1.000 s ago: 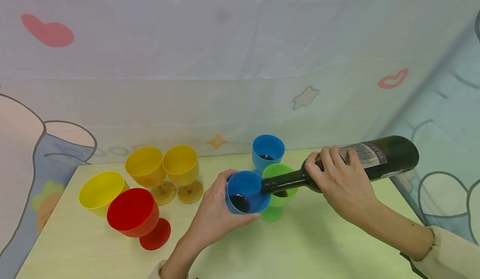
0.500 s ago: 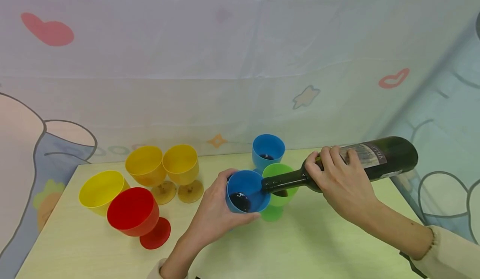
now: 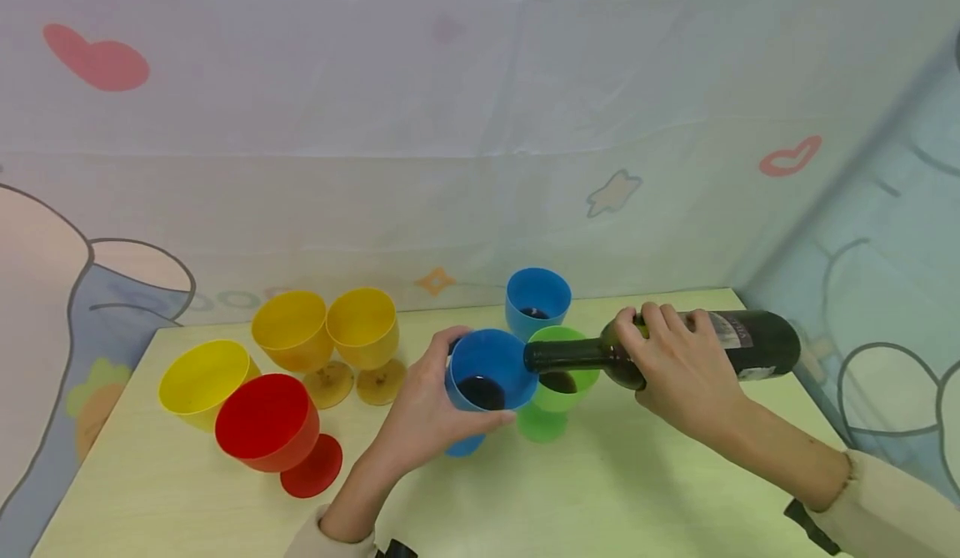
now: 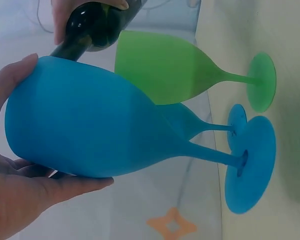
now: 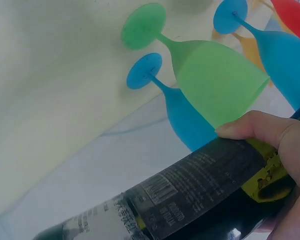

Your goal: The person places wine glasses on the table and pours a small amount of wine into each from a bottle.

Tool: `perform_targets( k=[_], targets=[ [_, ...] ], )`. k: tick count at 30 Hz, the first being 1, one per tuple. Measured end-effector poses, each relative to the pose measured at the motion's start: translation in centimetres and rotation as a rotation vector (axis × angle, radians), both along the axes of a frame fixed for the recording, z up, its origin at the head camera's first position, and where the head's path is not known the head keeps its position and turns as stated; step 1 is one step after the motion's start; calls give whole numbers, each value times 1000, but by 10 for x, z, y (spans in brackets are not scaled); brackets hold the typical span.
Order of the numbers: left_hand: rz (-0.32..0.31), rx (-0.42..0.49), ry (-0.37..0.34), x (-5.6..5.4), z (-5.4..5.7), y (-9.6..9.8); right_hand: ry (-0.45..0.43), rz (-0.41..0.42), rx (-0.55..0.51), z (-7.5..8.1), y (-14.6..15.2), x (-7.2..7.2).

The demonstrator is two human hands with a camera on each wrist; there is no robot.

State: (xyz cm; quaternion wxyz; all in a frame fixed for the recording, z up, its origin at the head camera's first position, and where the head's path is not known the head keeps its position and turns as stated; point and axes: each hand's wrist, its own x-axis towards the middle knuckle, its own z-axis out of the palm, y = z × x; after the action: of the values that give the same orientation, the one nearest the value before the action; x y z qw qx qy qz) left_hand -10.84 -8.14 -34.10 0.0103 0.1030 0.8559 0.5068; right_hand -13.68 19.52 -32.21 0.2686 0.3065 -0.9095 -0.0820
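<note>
My left hand (image 3: pixel 420 416) grips the bowl of a blue plastic goblet (image 4: pixel 90 120), fingers on one side and thumb on the other. Dark liquid lies in the bottom of its bowl. My right hand (image 3: pixel 682 374) holds a dark green wine bottle (image 3: pixel 765 343) round its shoulder, almost level. The bottle's mouth is right at the blue goblet's right rim. Beneath the bottle neck stands a green goblet (image 3: pixel 573 399) with dark liquid in it, partly covered by the neck. Behind it is a second blue goblet (image 3: pixel 537 291), also holding some dark liquid.
On the left of the pale table (image 3: pixel 600 491) stand a red goblet (image 3: pixel 266 424) and several yellow goblets, one of them a yellow goblet (image 3: pixel 363 333) near the back. A printed cloth (image 3: pixel 480 124) hangs behind the table's back edge.
The bottle has tipped back towards level, its base coming down and its neck rising a little. The held blue goblet has shifted slightly up, so its foot now shows below my left hand.
</note>
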Motion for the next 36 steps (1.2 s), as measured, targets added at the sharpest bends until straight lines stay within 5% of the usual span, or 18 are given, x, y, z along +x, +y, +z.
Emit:
perform_targets(
  k=[14, 24, 36],
  targets=[
    [18, 114, -48, -35, -22, -11, -304, -186, -229, -9, 22, -3],
    [35, 139, -80, -59, -44, -13, -370, -197, -512, -23, 37, -5],
    [78, 178, -68, -78, -53, -11, -503, -203, -753, -30, 46, -10]
  ],
)
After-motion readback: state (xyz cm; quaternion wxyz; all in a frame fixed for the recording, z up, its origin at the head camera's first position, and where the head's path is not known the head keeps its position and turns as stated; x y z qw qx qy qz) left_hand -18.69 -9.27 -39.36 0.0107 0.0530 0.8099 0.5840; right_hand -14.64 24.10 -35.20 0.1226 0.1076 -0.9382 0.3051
